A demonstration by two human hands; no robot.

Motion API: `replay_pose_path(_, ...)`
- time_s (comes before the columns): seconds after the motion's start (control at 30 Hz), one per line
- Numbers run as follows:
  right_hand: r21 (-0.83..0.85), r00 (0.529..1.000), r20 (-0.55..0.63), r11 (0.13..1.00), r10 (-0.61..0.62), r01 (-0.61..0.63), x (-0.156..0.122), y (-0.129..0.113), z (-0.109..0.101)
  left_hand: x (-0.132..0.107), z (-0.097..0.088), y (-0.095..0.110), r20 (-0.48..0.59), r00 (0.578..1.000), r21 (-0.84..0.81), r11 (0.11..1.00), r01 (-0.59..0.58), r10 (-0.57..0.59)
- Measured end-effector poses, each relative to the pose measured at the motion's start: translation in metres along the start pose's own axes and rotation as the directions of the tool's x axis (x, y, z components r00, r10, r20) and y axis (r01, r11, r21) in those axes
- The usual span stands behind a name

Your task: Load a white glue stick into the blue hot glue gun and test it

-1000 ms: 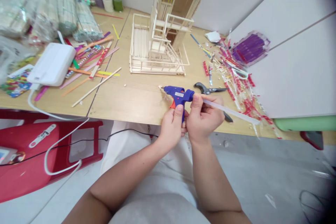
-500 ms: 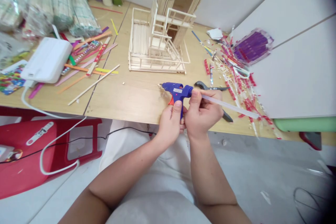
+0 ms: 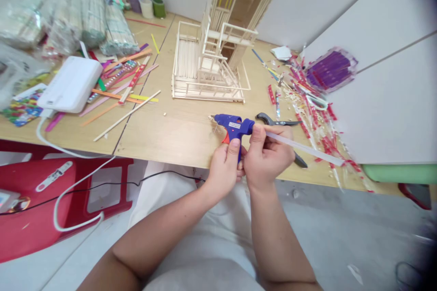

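Note:
My left hand is wrapped round the handle of a blue hot glue gun, whose nozzle points left over the table. Part of the orange trigger shows in front of the fingers. At the gun's back end, my right hand pinches a long translucent glue stick that runs into the gun and sticks out to the right. Behind the gun stands a model house built of pale wooden sticks, with railings, stairs and a balcony. Dark-handled cutters lie partly hidden behind my right hand.
Coloured craft sticks and a white power bank lie on the left, with bagged stick bundles behind. Red-and-white scraps, scissors and a purple pack are at right. A red stool stands below the table edge.
The whole view has shifted, so the table and objects sit slightly lower and further right. Both hands keep the same hold on the glue gun and glue stick.

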State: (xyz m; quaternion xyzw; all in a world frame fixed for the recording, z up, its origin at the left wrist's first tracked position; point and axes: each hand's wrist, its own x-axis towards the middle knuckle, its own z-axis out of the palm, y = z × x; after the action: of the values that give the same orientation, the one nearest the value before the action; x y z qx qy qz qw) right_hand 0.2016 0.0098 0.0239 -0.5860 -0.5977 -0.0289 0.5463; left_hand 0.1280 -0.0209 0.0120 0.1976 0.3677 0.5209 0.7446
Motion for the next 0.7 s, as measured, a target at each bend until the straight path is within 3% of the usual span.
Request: replay_pose_path(0.7, 0.028, 0.999, 0.020, 0.999, 0.028, -0.028, -0.0004, 0.0015, 0.0007, 0.0007, -0.0022, 0.0001, 0.010, 1.000, 0.049, 0.999, -0.004, 0.003)
